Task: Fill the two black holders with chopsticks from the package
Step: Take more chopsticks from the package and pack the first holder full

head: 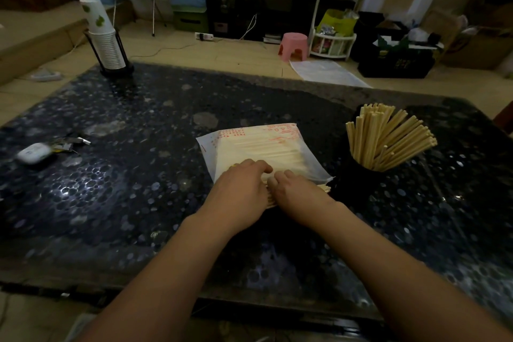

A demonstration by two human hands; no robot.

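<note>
Fingers: your left hand (241,186) and right hand (297,191) sit side by side at the near, open end of the package, fingers (261,167) curled down over the chopstick ends; whether they actually pinch any sticks cannot be told from this angle.
Package: the white plastic package (258,147) with red print lies flat at the middle of the bench, its far end pointing away from you, pale chopsticks (277,151) showing through the wrap.
Loose ends: a few stick tips (326,188) poke out from the package mouth just beside your right hand.
Holder: one black holder (358,175) stands to the right of the package, near it, packed with chopsticks (388,139) that fan out upward and to the right.
Bench: the dark, speckled bench (138,175) carries a stack of paper cups (104,39) in a black rack at its far left corner, and a small white case (34,153) with keys (73,141) at the left edge.
</note>
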